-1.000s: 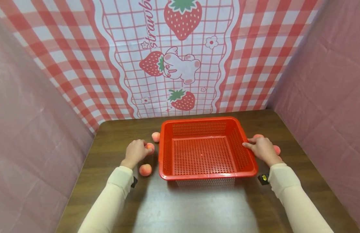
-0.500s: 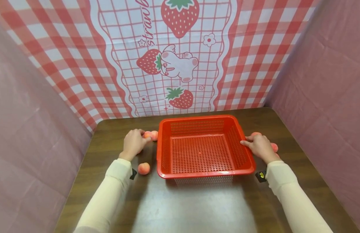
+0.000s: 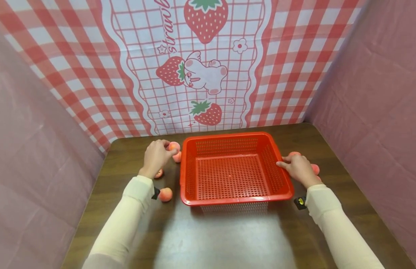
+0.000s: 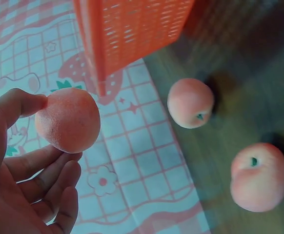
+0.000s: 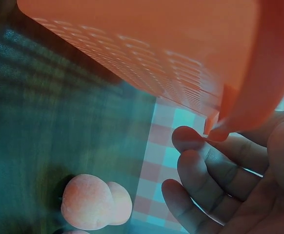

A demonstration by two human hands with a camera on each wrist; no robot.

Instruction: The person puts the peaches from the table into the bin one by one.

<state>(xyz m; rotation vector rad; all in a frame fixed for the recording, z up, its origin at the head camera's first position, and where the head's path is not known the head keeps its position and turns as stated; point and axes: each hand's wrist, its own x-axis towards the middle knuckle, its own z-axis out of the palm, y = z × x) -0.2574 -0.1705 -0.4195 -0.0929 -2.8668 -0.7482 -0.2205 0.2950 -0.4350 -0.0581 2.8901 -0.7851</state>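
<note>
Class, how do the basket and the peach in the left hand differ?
The basket is large and rectangular; the peach is small and round. The basket is full of small holes; the peach looks solid. The right hand holds the basket by its rim; the left hand pinches the peach. Both are reddish.

Wood-grain table (image 3: 118, 164) — red basket (image 3: 236, 200) on it, peaches (image 3: 165, 194) either side.
</note>
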